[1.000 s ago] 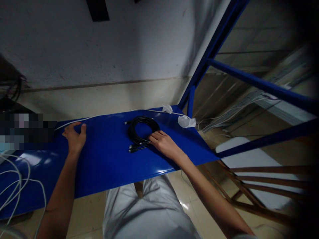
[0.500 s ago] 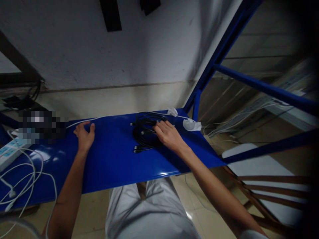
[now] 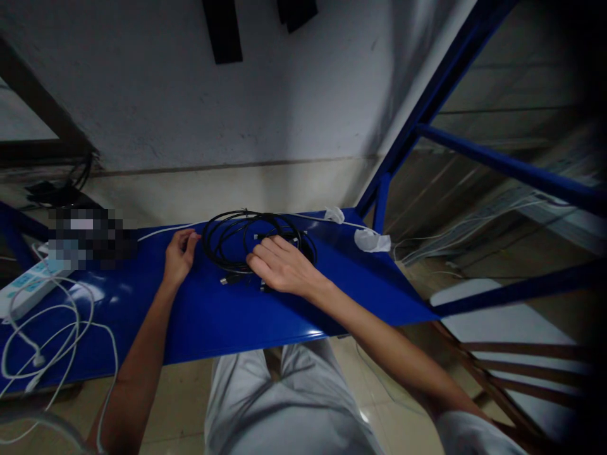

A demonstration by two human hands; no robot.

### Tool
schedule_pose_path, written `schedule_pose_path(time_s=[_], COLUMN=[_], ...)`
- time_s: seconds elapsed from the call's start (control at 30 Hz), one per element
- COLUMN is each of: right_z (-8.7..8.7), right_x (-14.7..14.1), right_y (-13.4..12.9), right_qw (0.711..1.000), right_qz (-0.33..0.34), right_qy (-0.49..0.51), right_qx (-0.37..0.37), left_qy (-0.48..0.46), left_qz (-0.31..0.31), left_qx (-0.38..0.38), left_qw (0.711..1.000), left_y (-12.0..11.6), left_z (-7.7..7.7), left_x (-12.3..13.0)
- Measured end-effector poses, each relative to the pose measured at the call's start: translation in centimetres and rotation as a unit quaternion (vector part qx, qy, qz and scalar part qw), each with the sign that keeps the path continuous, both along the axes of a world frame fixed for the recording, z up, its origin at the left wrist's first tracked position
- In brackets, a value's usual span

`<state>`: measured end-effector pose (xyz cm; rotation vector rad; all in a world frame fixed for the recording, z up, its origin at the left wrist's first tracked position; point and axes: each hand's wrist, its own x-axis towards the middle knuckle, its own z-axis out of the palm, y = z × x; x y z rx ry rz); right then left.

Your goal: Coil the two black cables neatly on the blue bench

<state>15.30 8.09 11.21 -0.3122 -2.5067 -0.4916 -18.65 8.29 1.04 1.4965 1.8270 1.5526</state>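
Note:
A looped coil of black cable [image 3: 226, 265] lies toward the back of the blue table [image 3: 222, 322]. My right hand [image 3: 282, 265] is closed over its right side, with the knuckles upward and the gripped strands partly hidden. One metal-tipped plug [image 3: 226, 280] pokes out at the near left of the loops. More black cable with connectors shows behind and to the right of this hand. Just left of the coil is my left hand [image 3: 179, 256], its fingers loosely curled and its thumb near the fingertips. I make out nothing held in it.
A white power strip [image 3: 23, 294] and tangled white cables [image 3: 71, 322] occupy the table's left end. Crumpled white plastic [image 3: 372, 241] lies at the back right. A blue frame post [image 3: 382, 202] rises there, with a chair [image 3: 502, 322] beyond the table's right edge.
My right hand has moved left with black cable, and the loops now spread farther left. My left hand has shifted right toward them, its fingers more curled. The view has tilted slightly.

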Motion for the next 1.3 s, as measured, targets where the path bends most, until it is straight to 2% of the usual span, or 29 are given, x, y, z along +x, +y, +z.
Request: schedule_pose_path(time_s=[0.1,0.2,0.3,0.4,0.57,0.77,0.9,1.07,1.17,1.3], right_z=[-1.1,-2.9,-4.8,-6.3,-7.3,-6.3,-5.6,-6.3,-6.5,-5.7], right_x=[-1.4,-2.5,-3.2,-4.0,-4.9,-4.7,-4.5,-4.5,-4.3,-4.3], right_y=[-0.8,-1.6,-2.4,-3.1,-3.8,-3.7,-3.3,-2.8,-2.4,-1.4], right_qw=[0.999,0.999,0.998,0.994,0.986,0.976,0.973,0.977,0.979,0.979], right_qz=[0.010,0.033,0.051,0.063,0.063,0.047,0.053,0.064,0.069,0.060], right_qy=[0.002,-0.009,-0.044,-0.086,-0.144,-0.161,-0.142,-0.096,-0.072,-0.030], right_qx=[0.031,0.026,0.005,-0.017,-0.052,-0.137,-0.174,-0.177,-0.179,-0.194], left_qy=[-0.105,-0.230,-0.271,-0.282,-0.181,-0.121,-0.085,-0.057,-0.046,-0.023], left_qz=[-0.078,-0.191,-0.268,-0.296,-0.265,-0.230,-0.199,-0.139,-0.130,-0.117], left_qx=[-0.046,-0.108,-0.149,-0.176,-0.182,-0.139,-0.108,-0.062,-0.047,-0.043], left_qw=[0.990,0.948,0.912,0.895,0.929,0.955,0.970,0.987,0.989,0.992], left_y=[-0.1,-0.7,-1.5,-2.0,-1.5,-0.8,-0.7,-0.6,-0.7,-0.9], left_z=[0.8,1.9,3.0,3.4,1.8,0.1,0.1,0.2,0.4,0.8], left_x=[1.3,2.5,3.5,3.8,3.0,2.1,2.5,2.7,2.6,2.7])
